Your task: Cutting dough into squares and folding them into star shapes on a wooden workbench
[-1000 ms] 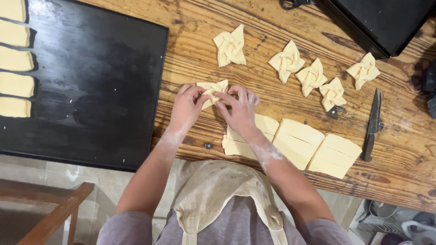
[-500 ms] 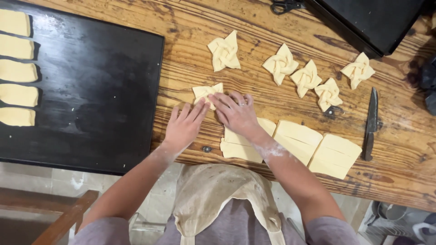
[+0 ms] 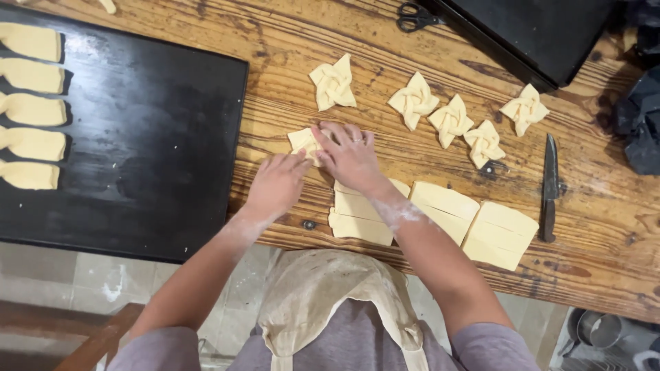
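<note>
Five folded pinwheels [image 3: 413, 100] line the wooden table [image 3: 289, 48], five strips [image 3: 31, 108] on the black tray [image 3: 151, 137]; left hand [image 3: 277, 184] and right hand [image 3: 350, 154] press flat, fingers spread, on one dough square [image 3: 302, 141] mid-table.

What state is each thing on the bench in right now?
Dough square: flat, pressed under both hands.
Left hand: fingers on the square's near edge.
Right hand: fingers spread over the square.
Five folded pastries: shaped, lying on the wood.
Cut dough stacks: unfolded, piled.
Knife: lying untouched.
Scissors: closed.
Black tray: holds dough pieces at its left side.
</note>
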